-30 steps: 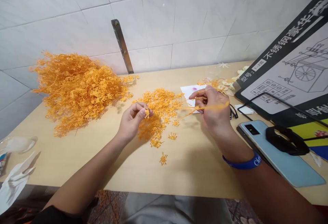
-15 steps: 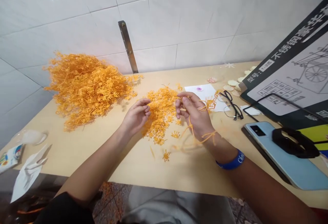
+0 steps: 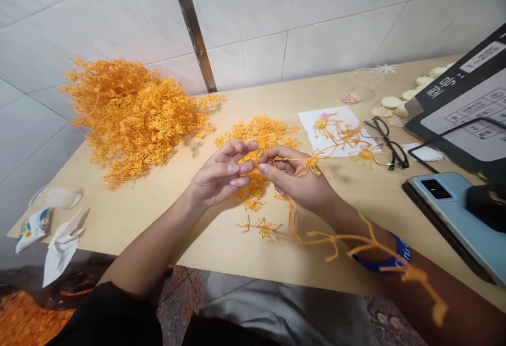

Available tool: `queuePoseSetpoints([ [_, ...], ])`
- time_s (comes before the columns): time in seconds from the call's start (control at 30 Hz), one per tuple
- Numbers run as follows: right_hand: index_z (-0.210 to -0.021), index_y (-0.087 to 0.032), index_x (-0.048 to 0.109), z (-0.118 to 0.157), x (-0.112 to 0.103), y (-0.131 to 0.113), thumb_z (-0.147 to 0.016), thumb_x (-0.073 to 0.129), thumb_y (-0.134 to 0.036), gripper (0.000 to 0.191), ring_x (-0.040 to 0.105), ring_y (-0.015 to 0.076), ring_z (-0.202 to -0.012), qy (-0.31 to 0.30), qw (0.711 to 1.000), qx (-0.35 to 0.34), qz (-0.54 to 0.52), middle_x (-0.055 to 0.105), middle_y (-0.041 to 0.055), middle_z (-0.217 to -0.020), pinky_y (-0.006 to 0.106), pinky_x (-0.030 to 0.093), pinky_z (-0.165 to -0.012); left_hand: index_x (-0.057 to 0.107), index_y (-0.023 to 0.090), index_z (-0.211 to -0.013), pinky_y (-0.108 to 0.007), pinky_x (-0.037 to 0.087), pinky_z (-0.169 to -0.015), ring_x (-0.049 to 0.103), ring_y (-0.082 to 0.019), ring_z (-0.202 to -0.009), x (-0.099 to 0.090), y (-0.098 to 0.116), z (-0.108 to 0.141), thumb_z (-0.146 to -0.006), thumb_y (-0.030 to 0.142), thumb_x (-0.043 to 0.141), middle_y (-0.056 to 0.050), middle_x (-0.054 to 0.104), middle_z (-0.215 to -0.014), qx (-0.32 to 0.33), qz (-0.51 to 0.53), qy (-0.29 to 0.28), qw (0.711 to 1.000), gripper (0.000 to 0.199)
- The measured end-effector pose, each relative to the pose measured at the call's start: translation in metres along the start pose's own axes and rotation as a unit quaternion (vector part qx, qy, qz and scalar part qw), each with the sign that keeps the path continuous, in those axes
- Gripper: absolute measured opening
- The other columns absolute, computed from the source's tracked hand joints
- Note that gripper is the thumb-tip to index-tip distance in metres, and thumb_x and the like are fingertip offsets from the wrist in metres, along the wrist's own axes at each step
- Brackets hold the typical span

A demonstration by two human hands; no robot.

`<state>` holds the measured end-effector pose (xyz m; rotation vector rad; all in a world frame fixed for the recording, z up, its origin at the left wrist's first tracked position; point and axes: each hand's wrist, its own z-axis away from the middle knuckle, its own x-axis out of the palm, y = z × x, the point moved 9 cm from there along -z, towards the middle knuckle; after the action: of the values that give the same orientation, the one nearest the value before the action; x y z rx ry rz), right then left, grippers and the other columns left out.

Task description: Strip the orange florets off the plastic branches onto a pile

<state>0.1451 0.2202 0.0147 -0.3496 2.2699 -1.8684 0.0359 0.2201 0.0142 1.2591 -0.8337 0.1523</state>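
Orange sprig [image 3: 312, 163] held in the right hand [image 3: 302, 183] above the middle of the worktop [image 3: 221, 248]

Two bare hands meet near the centre. The right hand's thumb and index finger are pinched together on a thin stem of the sprig, the other fingers curled in. Its branches spread rightward, overlapping the view of a white paper sheet [image 3: 309, 131]; more orange stems pass below that hand and across the wrist, over a blue wristband [image 3: 373, 265]. The left hand [image 3: 213, 180] is loosely open, fingers bent and apart, fingertips just beside the right hand's; whether it grips any small piece, I cannot tell.

Behind the hands lies a flat pile of small orange pieces [image 3: 263, 124]. A large, bushy orange heap [image 3: 134, 116] fills the worktop's back left corner. Black-framed glasses [image 3: 398, 157] lie right of the paper, with a pale blue phone [image 3: 460, 219] nearer the right edge. By the left edge are a small packet [image 3: 32, 231] and a crumpled white tissue [image 3: 61, 251].
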Motion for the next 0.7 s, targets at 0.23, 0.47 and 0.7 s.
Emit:
queuePoseSetpoints([
  [0.23, -0.08, -0.019, 0.05, 0.004, 0.016, 0.011, -0.081, 0.07, -0.042, 0.031, 0.037, 0.0039, -0.047, -0.087, 0.99, 0.068, -0.092, 0.046, -0.0052, -0.068, 0.02, 0.031, -0.041, 0.057, 0.021, -0.082, -0.013, 0.029, -0.041, 0.05, -0.005, -0.064, 0.005, -0.005, 0.005, -0.063, 0.01, 0.073, -0.005, 0.061, -0.114, -0.017, -0.055, -0.021, 0.998, 0.027],
  [0.47, -0.076, -0.02, 0.047, 0.009, 0.023, 0.007, -0.083, 0.07, -0.039, 0.032, 0.033, 0.0045, -0.048, -0.124, 0.981, 0.077, -0.13, 0.038, -0.0061, -0.065, 0.021, 0.028, -0.041, 0.053, 0.021, -0.084, -0.013, 0.029, -0.039, 0.052, -0.006, -0.062, 0.012, -0.01, 0.006, -0.064, 0.015, 0.074, -0.006, 0.061, -0.107, -0.047, -0.066, -0.042, 0.996, 0.029],
  [0.7, -0.087, -0.021, 0.052, 0.01, 0.027, 0.004, -0.078, 0.075, -0.044, 0.034, 0.033, 0.0055, -0.05, -0.137, 0.974, 0.076, -0.161, 0.036, -0.007, -0.064, 0.02, 0.031, -0.041, 0.052, 0.021, -0.088, -0.012, 0.03, -0.036, 0.054, -0.006, -0.061, 0.015, -0.013, 0.01, -0.065, 0.013, 0.073, -0.007, 0.062, -0.109, -0.074, -0.06, -0.031, 0.995, 0.032],
])
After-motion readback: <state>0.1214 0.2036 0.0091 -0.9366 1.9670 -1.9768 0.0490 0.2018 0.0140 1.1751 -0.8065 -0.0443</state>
